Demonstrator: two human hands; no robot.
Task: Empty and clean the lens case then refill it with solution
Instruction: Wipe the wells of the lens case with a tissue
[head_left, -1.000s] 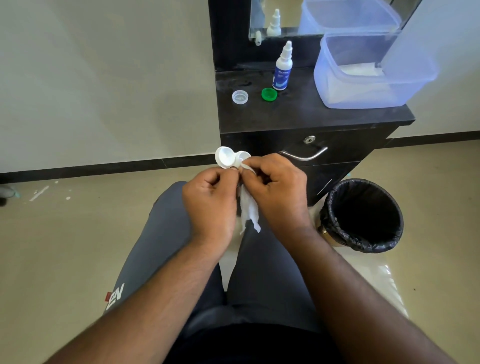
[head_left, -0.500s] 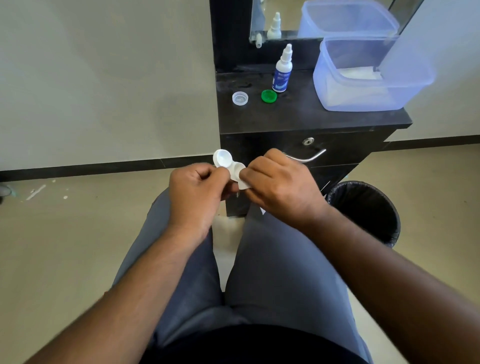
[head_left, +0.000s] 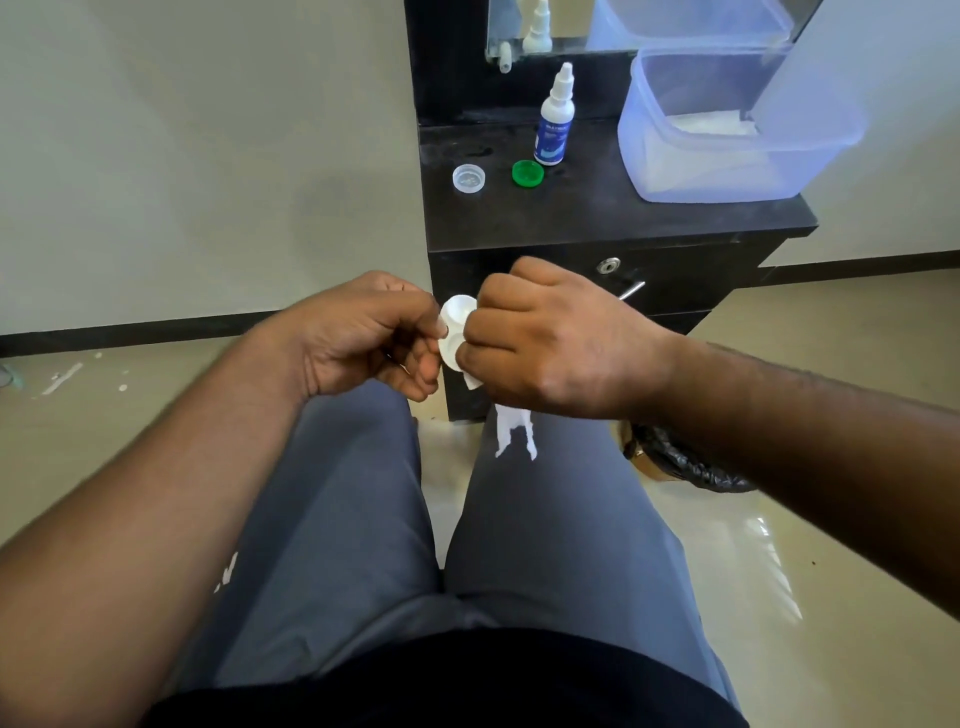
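A white two-well lens case (head_left: 455, 326) is held above my knees, in front of the black cabinet. My left hand (head_left: 363, 335) pinches its left edge. My right hand (head_left: 550, 345) grips a white tissue (head_left: 514, 428) and presses it onto the case's right side; a torn strip of the tissue hangs below that hand. On the cabinet top (head_left: 597, 213) stand the solution bottle (head_left: 555, 122), a green cap (head_left: 528, 173) and a clear cap (head_left: 469, 178).
A translucent plastic tub (head_left: 727, 124) holding white tissues sits at the right of the cabinet top. A black-lined bin (head_left: 685, 465) stands on the floor under my right forearm. A drawer with a metal handle (head_left: 631, 291) faces me behind my hands.
My hands turned the case, so its wells now line up more vertically. My right hand shifted over the case's right side, and the hanging tissue strip shows again. The view dipped slightly.
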